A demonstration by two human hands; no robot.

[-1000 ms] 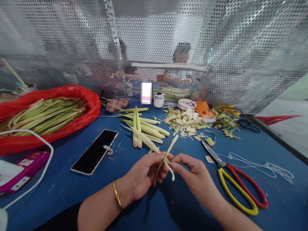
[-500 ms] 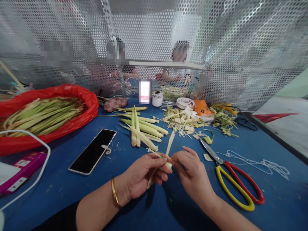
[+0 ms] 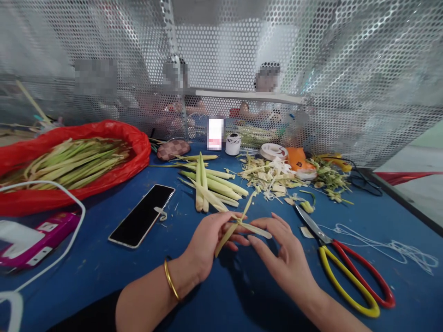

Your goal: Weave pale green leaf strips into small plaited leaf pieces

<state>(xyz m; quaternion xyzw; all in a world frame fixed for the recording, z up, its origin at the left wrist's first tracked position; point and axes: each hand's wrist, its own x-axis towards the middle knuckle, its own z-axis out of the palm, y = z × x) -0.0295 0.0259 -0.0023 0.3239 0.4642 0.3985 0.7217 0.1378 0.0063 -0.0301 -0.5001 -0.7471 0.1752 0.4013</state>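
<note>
Blue table (image 3: 86, 281) below, left grip (image 3: 206, 242) pinches crossed leaf strips (image 3: 239, 222) at its fingertips, right grip (image 3: 285, 251) parted alongside.

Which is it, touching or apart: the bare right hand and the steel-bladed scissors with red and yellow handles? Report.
Apart. The head view shows a strip of blue tabletop between the right hand and the scissors.

Soft light; a shadow darkens the blue tabletop (image 3: 92, 279) beside the right hand (image 3: 287, 256) (the upright screen (image 3: 215, 130) glows white, pixelated); the perforated partition (image 3: 224, 50) stretches, blurred, toward the corners.
</note>
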